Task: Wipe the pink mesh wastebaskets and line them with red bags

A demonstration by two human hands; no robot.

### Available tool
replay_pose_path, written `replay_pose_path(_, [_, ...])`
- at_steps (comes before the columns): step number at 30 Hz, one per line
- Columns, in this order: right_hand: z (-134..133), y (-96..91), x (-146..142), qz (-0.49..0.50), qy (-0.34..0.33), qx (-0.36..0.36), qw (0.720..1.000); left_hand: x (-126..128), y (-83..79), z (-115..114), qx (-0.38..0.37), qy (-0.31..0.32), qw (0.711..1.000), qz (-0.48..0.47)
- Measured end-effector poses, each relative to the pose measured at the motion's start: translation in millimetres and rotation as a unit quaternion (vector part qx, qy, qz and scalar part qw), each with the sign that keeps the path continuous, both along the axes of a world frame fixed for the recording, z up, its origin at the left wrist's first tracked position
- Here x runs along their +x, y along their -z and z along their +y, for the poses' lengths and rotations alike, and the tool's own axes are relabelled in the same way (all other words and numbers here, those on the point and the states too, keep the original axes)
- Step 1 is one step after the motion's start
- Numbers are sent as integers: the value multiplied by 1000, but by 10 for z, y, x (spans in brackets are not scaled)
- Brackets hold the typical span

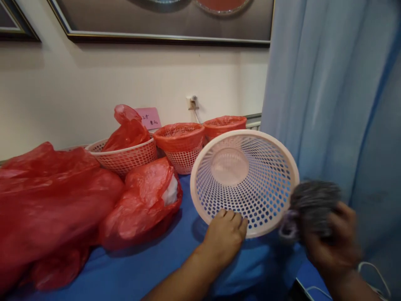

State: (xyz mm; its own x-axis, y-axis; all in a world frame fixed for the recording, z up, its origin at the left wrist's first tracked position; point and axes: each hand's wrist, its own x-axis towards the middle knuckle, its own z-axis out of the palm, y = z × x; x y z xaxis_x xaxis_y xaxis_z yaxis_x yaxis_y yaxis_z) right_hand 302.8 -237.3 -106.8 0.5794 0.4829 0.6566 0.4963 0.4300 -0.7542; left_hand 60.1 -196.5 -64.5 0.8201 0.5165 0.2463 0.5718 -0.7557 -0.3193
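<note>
While left hand (225, 234) props basket (269, 167), right (332, 246) holds wad (313, 205)

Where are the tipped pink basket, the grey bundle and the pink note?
pink basket (269, 179): head view, on its holed side wall.
grey bundle (315, 200): head view, on its blurred middle.
pink note (150, 118): head view, on its middle.

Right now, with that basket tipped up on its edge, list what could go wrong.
1. The left hand grips the pink basket only at its lower rim, so it may slip or roll across the blue table into the red bag beside it.
2. The grey bundle in the right hand is blurred, likely moving fast; it could snag the basket's holes or knock it loose.
3. A white cable loops by the right wrist and might catch.
</note>
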Motion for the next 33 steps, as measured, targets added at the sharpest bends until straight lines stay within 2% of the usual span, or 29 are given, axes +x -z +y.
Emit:
replay_pose_path(1, [-28, 24, -34, -120, -49, -1, 992, 34, 70, -6, -4, -2, 1000, 9])
replay_pose_path(2, [-24, 56, -78, -232, -99, -9, 968, 58, 134, -9, -6, 0, 1000, 15])
replay_pose_path(4, [57, 127, -182, -350, -154, -51, 923, 72, 219, -19, 4, 24, 1000, 14])
replay_pose_path(8, [293, 215, -369, -391, -149, -154, 895, -48, 202, -107, 4, 144, 989, -35])
replay_pose_path(11, [421, 232, -445, -407, -150, -173, 884, -254, 163, -232, -83, 184, 975, -91])
replay_pose_path(13, [504, 252, -469, -410, -154, -170, 883, -413, 183, -299, -144, 157, 967, -144])
replay_pose_path(14, [549, 269, -476, -408, -156, -167, 884, -485, 204, -314, -173, 121, 961, -177])
replay_pose_path(16, [634, 307, -491, -400, -151, -163, 889, -590, 256, -290, -239, 7, 937, -256])
replay_pose_path(18, [695, 336, -524, -392, -135, -164, 895, -623, 310, -194, -320, -108, 880, -334])
replay_pose_path(19, [711, 342, -552, -391, -127, -165, 896, -614, 336, -126, -361, -138, 843, -374])
replay_pose_path(22, [714, 326, -680, -407, -131, -155, 890, -539, 419, 84, -447, -125, 740, -486])
replay_pose_path(24, [711, 301, -783, -421, -152, -140, 883, -512, 469, 175, -452, -118, 707, -531])
replay_pose_path(26, [739, 279, -879, -429, -172, -128, 877, -538, 502, 207, -431, -132, 708, -544])
replay_pose_path(28, [813, 258, -955, -435, -196, -118, 871, -606, 514, 202, -403, -148, 721, -543])
replay_pose_path(31, [989, 208, -1020, -442, -235, -109, 859, -706, 502, 199, -370, -170, 733, -544])
replay_pose_path(33, [1102, 158, -1020, -434, -243, -109, 861, -739, 489, 229, -358, -178, 733, -550])
